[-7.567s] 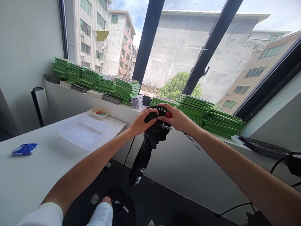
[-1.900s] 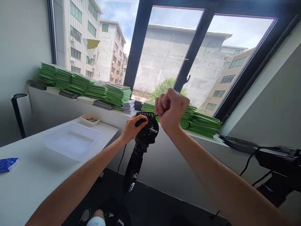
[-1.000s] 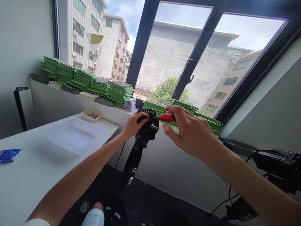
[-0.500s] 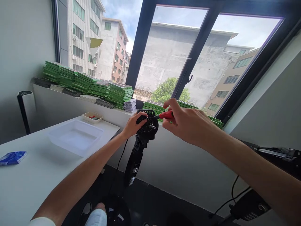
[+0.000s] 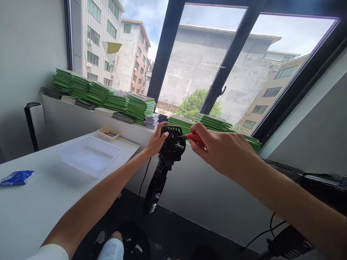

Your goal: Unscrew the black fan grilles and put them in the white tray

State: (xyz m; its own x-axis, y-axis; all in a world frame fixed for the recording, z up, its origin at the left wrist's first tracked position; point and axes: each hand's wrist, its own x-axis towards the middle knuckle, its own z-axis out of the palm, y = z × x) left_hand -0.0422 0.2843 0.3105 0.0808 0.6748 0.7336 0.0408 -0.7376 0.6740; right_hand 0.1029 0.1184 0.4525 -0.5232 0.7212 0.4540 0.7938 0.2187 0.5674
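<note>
The black fan head (image 5: pixel 171 148), its round motor face bare and a metal shaft sticking out, stands on a black post with silver knobs. My left hand (image 5: pixel 156 141) grips the upper left rim of the head, thumb on the front and fingers partly hidden behind. In my right hand (image 5: pixel 217 144) is a red-handled screwdriver (image 5: pixel 195 138), closed in the fingers and held roughly level. Its tip points left at the motor face, just above the shaft; whether it touches a screw is too small to tell.
A white table (image 5: pixel 78 195) at the left bears a translucent tray (image 5: pixel 90 153), a small box (image 5: pixel 108 134) with red bits, and a blue packet (image 5: pixel 17 178). Green stacks (image 5: pixel 139 106) line the windowsill. Black equipment (image 5: pixel 290 240) with a cable stands at lower right.
My left thumb and fingers have drawn back from the screwdriver tip to the head's rim. The right hand keeps the screwdriver at the motor face. The view has shifted slightly.
</note>
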